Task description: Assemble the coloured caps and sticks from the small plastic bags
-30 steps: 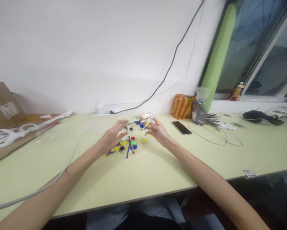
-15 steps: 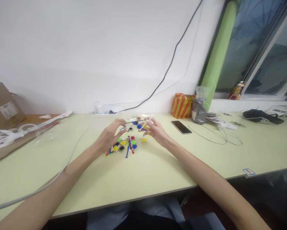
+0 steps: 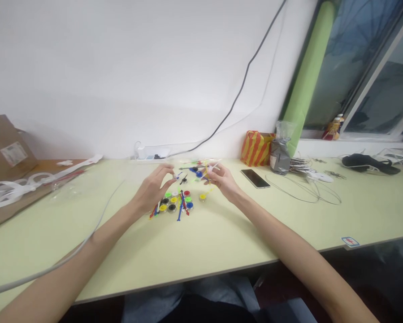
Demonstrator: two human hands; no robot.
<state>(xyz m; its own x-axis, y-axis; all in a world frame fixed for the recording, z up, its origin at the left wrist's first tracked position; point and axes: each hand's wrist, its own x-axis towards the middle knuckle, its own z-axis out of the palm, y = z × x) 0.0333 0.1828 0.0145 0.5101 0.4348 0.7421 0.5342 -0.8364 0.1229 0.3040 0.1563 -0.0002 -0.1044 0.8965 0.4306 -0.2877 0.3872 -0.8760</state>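
Observation:
My left hand (image 3: pixel 154 186) hovers over the left side of a group of small coloured plastic pieces, its thumb and forefinger apart with nothing between them. Across from it, my right hand (image 3: pixel 224 179) pinches a white plastic arrow (image 3: pixel 215 166); yellow and blue pieces lie close to its fingertips, partly hidden. Between the hands are a black arrow on a round base (image 3: pixel 184 180) and a blue disc (image 3: pixel 199 174). Nearer me sit several round discs with clear rims, among them a yellow disc (image 3: pixel 163 208), and a blue arrow (image 3: pixel 180 208) lying beside red ones. A single yellow disc (image 3: pixel 202 197) stands apart.
A phone (image 3: pixel 255 178) lies right of my hand. Behind it stand a striped bag (image 3: pixel 255 149) and a grey pouch (image 3: pixel 279 157). A pale cable (image 3: pixel 87 240) crosses over my left forearm. A power strip (image 3: pixel 150 154) sits by the wall, a cardboard box (image 3: pixel 6 148) far left.
My left fingers have drawn back slightly left and spread from the pieces. My right hand has shifted a little to the right with the white arrow, showing more pieces between the hands.

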